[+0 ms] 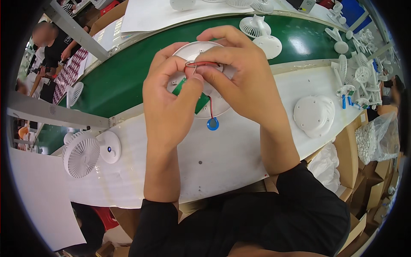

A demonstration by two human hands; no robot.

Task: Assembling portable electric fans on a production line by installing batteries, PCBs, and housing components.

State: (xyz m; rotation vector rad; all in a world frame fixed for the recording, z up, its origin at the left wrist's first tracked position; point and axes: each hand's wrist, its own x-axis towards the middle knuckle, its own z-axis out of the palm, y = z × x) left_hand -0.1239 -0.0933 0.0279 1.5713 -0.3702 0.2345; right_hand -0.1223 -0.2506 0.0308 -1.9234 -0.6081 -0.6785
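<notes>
Both my hands are raised over the white table, close together around a round white fan base [212,109]. A green circuit board [201,103] lies against the base, and a small blue disc [212,124] hangs below it on thin red and dark wires. My left hand [171,96] pinches a loop of wire between thumb and forefinger. Opposite it, my right hand [237,70] has thumb and forefinger closed on the red wire [205,63]. Part of the base is hidden behind my fingers.
At left stands a white desk fan [83,154]. A white base cover [314,115] lies at right, beside a pile of fan parts [361,77]. Beyond the table runs a green conveyor belt [295,36] carrying another fan [261,36]. Cardboard boxes [346,158] sit lower right; a person [55,47] is at far left.
</notes>
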